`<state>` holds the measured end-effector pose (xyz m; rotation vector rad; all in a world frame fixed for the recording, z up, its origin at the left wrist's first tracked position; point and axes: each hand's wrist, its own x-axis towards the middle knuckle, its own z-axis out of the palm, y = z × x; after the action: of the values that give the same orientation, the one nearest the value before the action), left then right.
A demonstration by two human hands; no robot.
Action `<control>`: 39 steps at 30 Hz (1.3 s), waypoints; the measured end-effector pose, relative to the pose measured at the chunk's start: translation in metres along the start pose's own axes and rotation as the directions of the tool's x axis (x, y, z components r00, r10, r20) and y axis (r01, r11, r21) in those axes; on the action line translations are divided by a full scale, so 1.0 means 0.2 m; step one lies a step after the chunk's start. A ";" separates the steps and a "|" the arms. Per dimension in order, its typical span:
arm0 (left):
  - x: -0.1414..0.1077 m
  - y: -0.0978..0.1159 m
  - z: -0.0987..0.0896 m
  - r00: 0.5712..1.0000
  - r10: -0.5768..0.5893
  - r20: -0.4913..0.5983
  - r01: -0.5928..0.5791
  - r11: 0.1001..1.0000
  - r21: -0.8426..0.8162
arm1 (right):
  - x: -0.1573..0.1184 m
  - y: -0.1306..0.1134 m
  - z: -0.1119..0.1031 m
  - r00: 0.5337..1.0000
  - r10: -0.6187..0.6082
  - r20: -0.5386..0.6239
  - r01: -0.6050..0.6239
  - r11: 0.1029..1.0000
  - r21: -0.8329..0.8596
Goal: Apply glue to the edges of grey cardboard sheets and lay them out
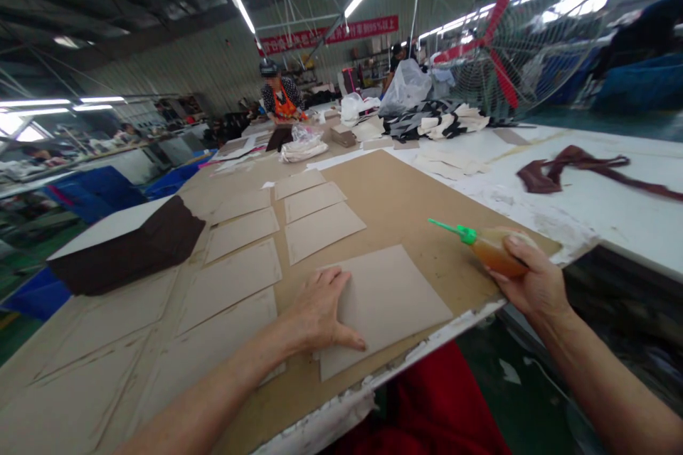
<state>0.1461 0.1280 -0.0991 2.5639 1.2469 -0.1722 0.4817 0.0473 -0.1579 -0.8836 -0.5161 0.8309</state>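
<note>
My left hand (323, 309) lies with fingers apart on the left edge of a grey-beige rectangular sheet (395, 298) near the table's front edge. My right hand (528, 274) is wrapped round a clear squeeze bottle (499, 250) of amber liquid, held over the board's right corner. Its green nozzle (448, 226) points left, above the brown board (395, 192). Left of the big sheet, smaller sheets (323, 227) lie in rows, some with darker strips along their edges.
Dark brown material (128, 245) with a white sheet on top sits at the left. Maroon scraps (549, 174) lie on the white table at right. Fabric piles (432, 121), plastic bags and a large fan (485, 43) stand beyond. A person in an orange apron (285, 103) is at the far end.
</note>
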 end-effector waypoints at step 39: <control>-0.23 0.07 0.09 0.683 0.612 -0.399 -0.416 0.775 0.476 | 0.01 0.00 0.00 0.998 -0.005 0.067 0.004 1.000 0.018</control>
<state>0.1301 0.0800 -0.1029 3.3150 0.5643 0.5402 0.4823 0.0491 -0.1580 -0.8399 -0.5682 0.8616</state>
